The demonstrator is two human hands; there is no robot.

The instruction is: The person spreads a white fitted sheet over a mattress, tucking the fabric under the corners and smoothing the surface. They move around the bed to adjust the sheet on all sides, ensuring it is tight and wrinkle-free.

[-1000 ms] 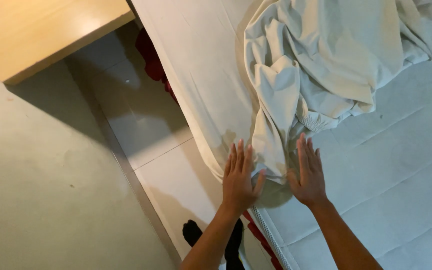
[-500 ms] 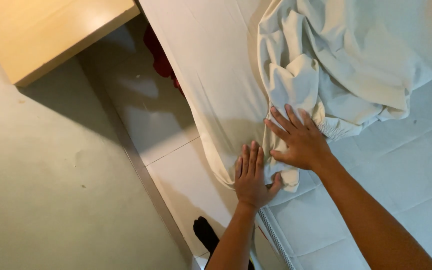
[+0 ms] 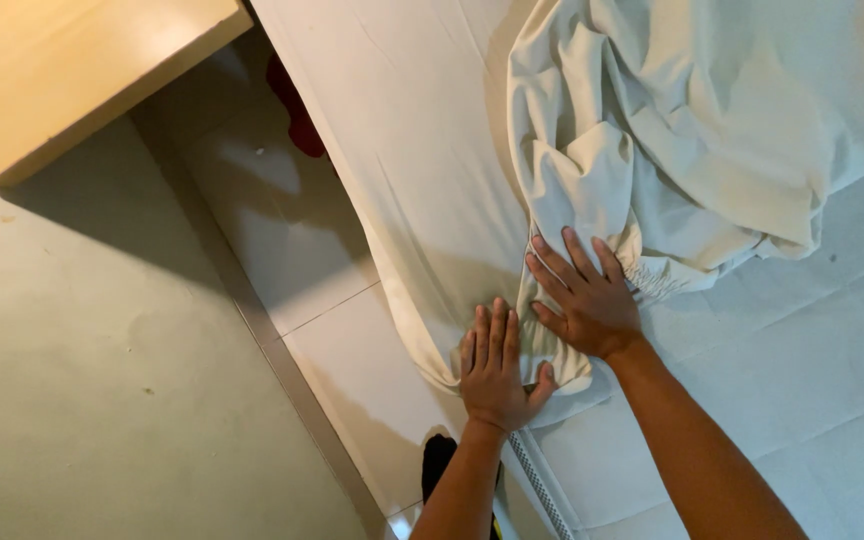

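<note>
A pale cream sheet [image 3: 692,130] lies bunched on a white quilted mattress [image 3: 802,380], its flat part stretched over the left side of the bed [image 3: 402,150]. My left hand [image 3: 495,368] lies flat, fingers apart, on the sheet's corner at the mattress edge. My right hand [image 3: 584,297] rests palm down on the sheet just above and to the right, fingers spread toward the bunched folds. Neither hand grips the cloth.
A light wooden tabletop [image 3: 62,70] juts in at the upper left. White floor tiles [image 3: 292,240] run beside the bed along a pale wall [image 3: 82,380]. A red object [image 3: 295,108] lies in the shadow by the bed. A dark foot [image 3: 439,462] shows below.
My right hand has slid up and left across the sheet toward the bunched folds. My left hand stays pressed on the corner at the mattress edge. The view has shifted a little.
</note>
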